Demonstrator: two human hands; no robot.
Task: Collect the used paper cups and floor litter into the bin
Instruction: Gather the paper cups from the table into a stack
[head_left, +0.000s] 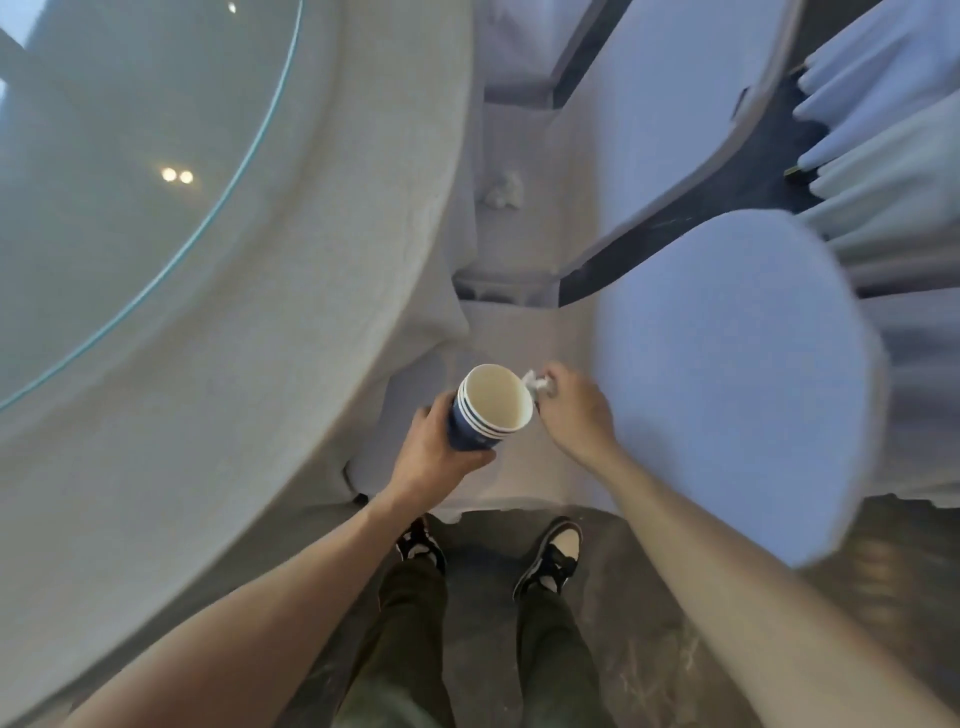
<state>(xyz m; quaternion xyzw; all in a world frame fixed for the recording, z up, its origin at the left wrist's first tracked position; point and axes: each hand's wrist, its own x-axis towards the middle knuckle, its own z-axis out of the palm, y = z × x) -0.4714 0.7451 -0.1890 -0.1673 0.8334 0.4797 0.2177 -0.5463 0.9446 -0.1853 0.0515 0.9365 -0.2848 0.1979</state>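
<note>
My left hand (441, 452) grips a stack of nested blue paper cups (491, 413) with cream insides, tilted so the open mouth faces up and to the right. My right hand (571, 410) pinches a small crumpled white paper scrap (537, 383) right at the rim of the top cup. Farther ahead, another crumpled white paper ball (505, 189) lies on the pale floor between the table and the chairs. No bin is in view.
A large round table (208, 332) with a white cloth and a glass top fills the left. White-covered chairs (727, 374) stand close on the right, with more behind. My feet in dark shoes stand on dark marbled floor (649, 649) below.
</note>
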